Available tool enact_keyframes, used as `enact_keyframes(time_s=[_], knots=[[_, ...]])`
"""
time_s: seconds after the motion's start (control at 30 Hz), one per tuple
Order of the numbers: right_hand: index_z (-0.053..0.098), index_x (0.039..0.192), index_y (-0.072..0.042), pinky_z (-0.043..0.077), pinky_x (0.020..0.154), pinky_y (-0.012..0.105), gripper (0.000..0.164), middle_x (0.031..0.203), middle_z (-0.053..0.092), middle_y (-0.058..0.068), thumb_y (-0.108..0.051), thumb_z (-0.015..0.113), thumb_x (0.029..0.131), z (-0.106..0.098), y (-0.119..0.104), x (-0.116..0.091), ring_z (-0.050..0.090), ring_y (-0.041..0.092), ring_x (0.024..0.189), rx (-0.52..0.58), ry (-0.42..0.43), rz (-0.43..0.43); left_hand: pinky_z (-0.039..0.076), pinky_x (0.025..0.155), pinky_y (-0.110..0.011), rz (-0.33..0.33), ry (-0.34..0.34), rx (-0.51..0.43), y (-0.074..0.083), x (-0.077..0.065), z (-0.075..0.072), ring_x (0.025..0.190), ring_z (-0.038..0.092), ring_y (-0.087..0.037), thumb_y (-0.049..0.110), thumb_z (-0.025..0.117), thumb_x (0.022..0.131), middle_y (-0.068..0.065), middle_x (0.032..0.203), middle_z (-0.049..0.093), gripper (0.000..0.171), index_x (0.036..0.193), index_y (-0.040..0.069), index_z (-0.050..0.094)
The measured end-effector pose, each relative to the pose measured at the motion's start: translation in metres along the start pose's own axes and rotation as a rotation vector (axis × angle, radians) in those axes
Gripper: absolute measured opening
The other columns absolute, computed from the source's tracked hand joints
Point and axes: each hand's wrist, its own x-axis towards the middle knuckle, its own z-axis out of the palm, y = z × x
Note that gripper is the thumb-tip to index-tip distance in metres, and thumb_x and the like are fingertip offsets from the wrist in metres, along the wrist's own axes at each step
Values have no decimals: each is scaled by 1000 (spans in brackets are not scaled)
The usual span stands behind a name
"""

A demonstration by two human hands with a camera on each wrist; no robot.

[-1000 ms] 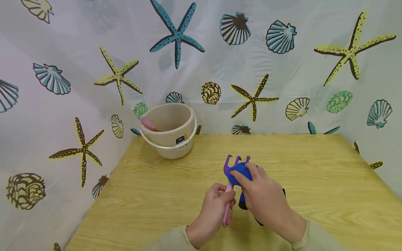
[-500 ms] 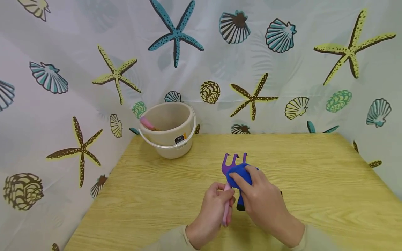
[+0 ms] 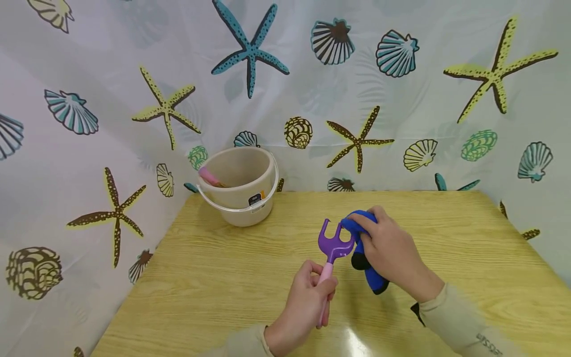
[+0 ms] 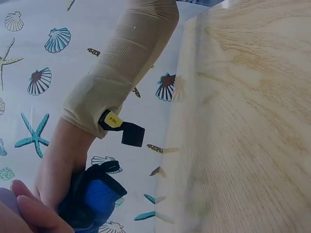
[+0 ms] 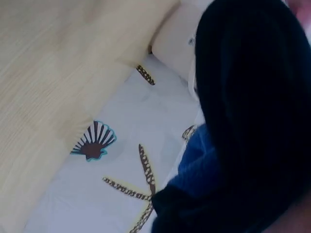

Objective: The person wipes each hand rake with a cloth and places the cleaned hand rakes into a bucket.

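Note:
My left hand (image 3: 308,300) grips the pink handle of a small hand rake (image 3: 335,246), whose purple prongs point away from me. In my right hand (image 3: 394,253) is a bunched blue and black work glove (image 3: 373,280), with black-tipped fingers hanging down. A fold of the glove is pressed against the rake's right prong and hides its tip. The left wrist view shows the glove (image 4: 99,199) beside the right hand. Up close in the right wrist view, the glove (image 5: 252,107) is mostly dark.
A beige bucket (image 3: 243,203) with a white handle stands at the table's back left. Inside it leans a pink-handled tool (image 3: 209,176), mostly hidden. The wooden table (image 3: 214,277) meets a shell-patterned curtain (image 3: 285,89) at its back and left.
My right hand has shifted the glove up and right, from the base of the rake's head to its right prong. The purple head is now more exposed. The left hand has barely moved.

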Motion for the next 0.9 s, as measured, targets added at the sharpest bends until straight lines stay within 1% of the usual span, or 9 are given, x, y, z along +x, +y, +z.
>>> enact_keyframes(time_s=[0.1,0.2,0.3,0.4,0.5,0.57,0.7,0.8,0.9], knots=[[69,125,-16,55,56,37,31,104,55,14,-9,63,96,-4,6,3,57,22,69,11,-58,13,32,34,-21,15,-4,14,-2,0,1,38,38,-12,12,61,96,-3,72,52,21,109,5,45],[70,123,-16,56,54,36,31,104,57,14,-11,67,92,-3,0,-4,60,23,73,-48,-83,-34,31,35,-21,27,0,36,-3,2,0,38,38,-11,12,62,96,-1,72,51,22,108,5,45],[71,122,-17,59,54,40,35,110,60,17,-14,74,87,1,-16,-15,66,28,85,-105,-81,-103,32,36,-21,17,-3,63,-4,6,-3,39,38,-11,14,62,97,0,72,50,24,108,8,43],[71,121,-19,62,58,42,41,116,62,17,-15,80,81,6,-32,-26,68,31,97,-133,-64,-169,33,38,-21,-3,-10,72,-6,8,-6,40,38,-12,17,62,98,1,72,50,24,109,10,41],[72,119,-20,61,54,39,41,116,62,18,-15,81,80,7,-39,-26,68,32,98,-143,-48,-189,34,38,-21,-6,-16,80,-7,8,-7,40,39,-12,18,62,98,1,73,51,24,109,11,42],[72,120,-18,59,50,37,39,115,63,19,-15,80,81,4,-37,-20,68,33,96,-163,-44,-171,34,38,-22,4,-17,97,-7,7,-6,40,39,-13,17,62,98,0,74,51,24,110,11,42],[71,120,-13,53,42,34,33,105,61,19,-13,73,87,-6,-23,2,64,27,76,-198,-79,-82,35,37,-23,32,-25,131,-7,4,-4,41,38,-13,15,63,96,-1,78,52,24,111,11,45],[71,119,-10,47,40,31,30,97,59,17,-12,67,90,-13,-14,16,54,21,61,-203,-171,15,35,37,-23,39,-39,146,-8,2,-2,42,38,-13,14,64,95,-2,79,53,24,111,11,47],[72,115,-6,43,41,30,27,89,57,16,-12,62,91,-18,-10,25,49,20,56,-201,-282,88,34,36,-23,44,-45,145,-9,0,0,42,38,-13,13,65,94,-2,80,53,25,112,10,48]])
